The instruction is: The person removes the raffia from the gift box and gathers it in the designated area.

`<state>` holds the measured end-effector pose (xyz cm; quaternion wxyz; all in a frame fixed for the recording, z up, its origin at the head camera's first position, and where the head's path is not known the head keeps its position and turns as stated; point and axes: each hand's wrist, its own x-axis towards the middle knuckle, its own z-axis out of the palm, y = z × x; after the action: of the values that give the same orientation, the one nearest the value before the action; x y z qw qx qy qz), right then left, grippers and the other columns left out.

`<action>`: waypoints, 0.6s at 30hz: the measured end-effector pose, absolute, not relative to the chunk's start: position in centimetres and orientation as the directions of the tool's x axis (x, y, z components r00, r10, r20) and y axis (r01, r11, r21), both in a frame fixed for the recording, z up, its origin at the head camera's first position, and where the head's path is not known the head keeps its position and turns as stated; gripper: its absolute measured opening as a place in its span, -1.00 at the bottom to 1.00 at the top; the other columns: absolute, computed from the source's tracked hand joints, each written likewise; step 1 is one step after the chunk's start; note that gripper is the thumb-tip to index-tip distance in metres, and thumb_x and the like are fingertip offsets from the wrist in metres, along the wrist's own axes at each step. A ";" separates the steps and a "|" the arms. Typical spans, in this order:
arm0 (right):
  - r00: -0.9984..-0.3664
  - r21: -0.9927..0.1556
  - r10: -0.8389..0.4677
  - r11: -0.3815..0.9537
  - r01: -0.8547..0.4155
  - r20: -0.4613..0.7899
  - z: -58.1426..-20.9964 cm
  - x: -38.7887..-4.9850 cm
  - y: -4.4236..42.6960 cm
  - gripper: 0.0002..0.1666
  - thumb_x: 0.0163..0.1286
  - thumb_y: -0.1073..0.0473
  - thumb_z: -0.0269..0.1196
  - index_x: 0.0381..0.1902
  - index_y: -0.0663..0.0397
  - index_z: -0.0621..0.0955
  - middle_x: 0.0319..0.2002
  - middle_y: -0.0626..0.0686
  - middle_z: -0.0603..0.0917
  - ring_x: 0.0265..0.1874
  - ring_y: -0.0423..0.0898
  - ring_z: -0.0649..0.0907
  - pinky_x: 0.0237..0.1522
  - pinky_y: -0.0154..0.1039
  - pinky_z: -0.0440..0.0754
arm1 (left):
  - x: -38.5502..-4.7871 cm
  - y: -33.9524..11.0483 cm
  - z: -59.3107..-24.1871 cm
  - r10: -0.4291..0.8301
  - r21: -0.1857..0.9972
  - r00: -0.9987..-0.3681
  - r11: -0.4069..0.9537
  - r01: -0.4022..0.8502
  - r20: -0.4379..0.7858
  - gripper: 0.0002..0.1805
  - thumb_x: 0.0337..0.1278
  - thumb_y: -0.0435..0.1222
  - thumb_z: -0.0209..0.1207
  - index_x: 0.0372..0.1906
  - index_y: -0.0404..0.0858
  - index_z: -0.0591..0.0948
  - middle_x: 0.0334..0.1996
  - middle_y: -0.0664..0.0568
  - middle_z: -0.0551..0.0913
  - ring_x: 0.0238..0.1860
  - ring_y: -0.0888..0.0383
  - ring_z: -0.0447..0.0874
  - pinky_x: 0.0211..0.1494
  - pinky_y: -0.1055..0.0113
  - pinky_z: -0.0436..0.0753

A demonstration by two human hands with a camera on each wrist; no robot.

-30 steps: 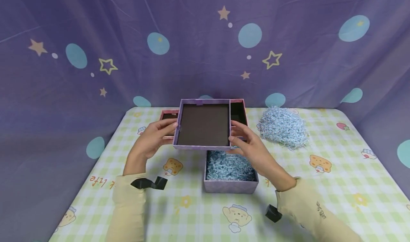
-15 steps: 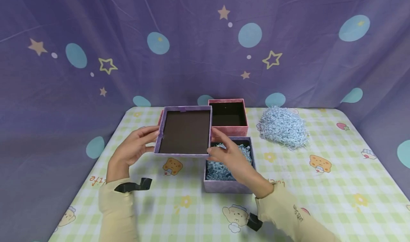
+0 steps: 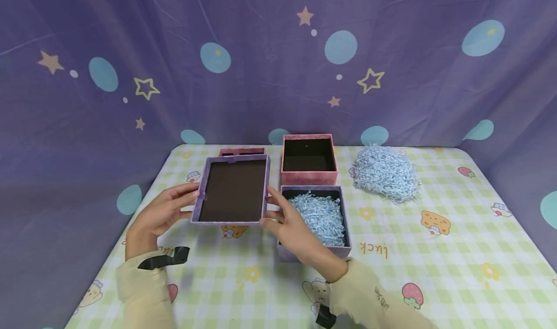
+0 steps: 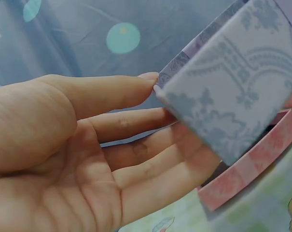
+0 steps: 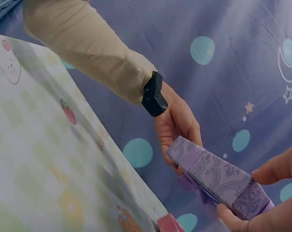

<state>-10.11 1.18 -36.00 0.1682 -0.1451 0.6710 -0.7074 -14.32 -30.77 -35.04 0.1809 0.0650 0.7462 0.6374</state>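
Observation:
Between both hands a purple patterned box lid hangs above the table, its dark inside turned up. My left hand holds the lid's left side, thumb on the rim and fingers beneath, as the left wrist view shows. On the opposite side my right hand grips the edge with thumb and fingers. A purple ribbon shows on the lid's outer face in the right wrist view. Just right of the lid stands an open purple box with blue shredded paper inside, partly covered by my right forearm.
Behind the purple box stands an open pink box with a dark inside. A pink lid lies at the back left, mostly hidden by the purple lid. A loose pile of blue shredded paper lies at the back right of the checked tablecloth.
Both hands have carried the purple lid left and nearer, from over the purple box to beside it. The pink box and the shredded paper in the purple box have come into fuller view.

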 end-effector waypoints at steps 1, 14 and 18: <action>-0.902 -0.999 -0.431 -0.035 0.029 -0.011 -36.0 -10.0 0.9 -0.17 0.39 0.30 0.13 0.51 -0.13 0.05 0.36 0.18 0.25 0.24 0.10 0.48 0.14 -0.10 0.54 | -14.2 -31.0 -35.2 0.338 0.978 -0.924 0.161 -0.130 -0.178 -0.38 0.45 -0.17 -0.05 0.43 -0.42 0.13 0.30 0.08 0.38 0.07 0.40 0.55 0.02 0.33 0.64; -0.924 -1.000 -0.384 -0.006 0.005 -0.002 -37.9 -7.9 -3.3 -0.18 0.39 0.33 0.09 0.51 0.05 0.02 0.34 0.19 0.21 0.24 0.15 0.46 0.17 -0.04 0.53 | -13.0 -34.4 -36.6 0.408 0.978 -0.889 0.111 -0.178 -0.209 -0.57 0.47 -0.31 -0.10 0.33 -0.35 0.30 0.04 0.23 0.61 -0.01 0.27 0.64 -0.01 0.30 0.66; -0.930 -0.999 -0.368 -0.016 0.028 -0.021 -38.8 -7.4 -4.1 -0.18 0.38 0.35 0.07 0.51 0.08 0.01 0.36 0.21 0.18 0.26 0.20 0.43 0.20 -0.02 0.51 | -12.9 -34.9 -37.3 0.374 0.958 -0.883 0.164 -0.237 -0.283 -0.57 0.45 -0.30 -0.07 0.32 -0.33 0.28 -0.01 0.27 0.60 -0.03 0.31 0.62 0.00 0.30 0.65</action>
<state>-7.43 -4.14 -38.85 0.1413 -0.1237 0.6871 -0.7019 -12.92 -34.91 -37.34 0.2368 0.0473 0.7254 0.6446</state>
